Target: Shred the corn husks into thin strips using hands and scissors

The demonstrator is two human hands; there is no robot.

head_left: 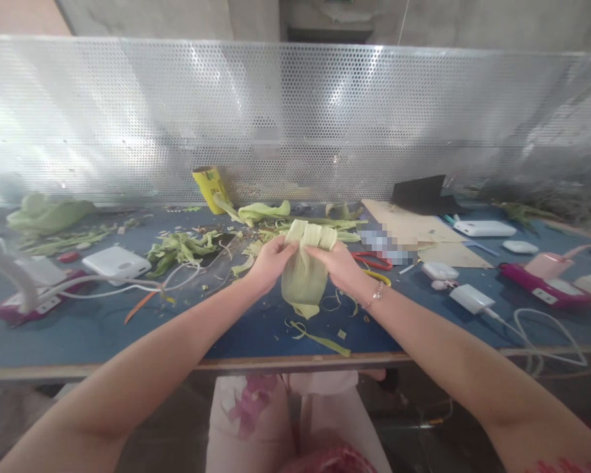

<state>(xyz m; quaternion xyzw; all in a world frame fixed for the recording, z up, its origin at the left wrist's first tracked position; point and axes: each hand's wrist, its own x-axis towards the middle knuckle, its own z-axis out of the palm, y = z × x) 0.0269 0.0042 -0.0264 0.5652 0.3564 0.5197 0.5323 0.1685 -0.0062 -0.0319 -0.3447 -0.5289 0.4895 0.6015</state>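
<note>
Your left hand point(270, 264) and right hand point(343, 265) pinch a leaf point(304, 281) by its far folds. It looks light, soft, tearable, best held there.

No text can be read; the yellow container point(209, 189) bears marks too blurred to make out.

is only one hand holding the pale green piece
No, the left hand and the right hand both grip the pale green piece near its top.
</note>
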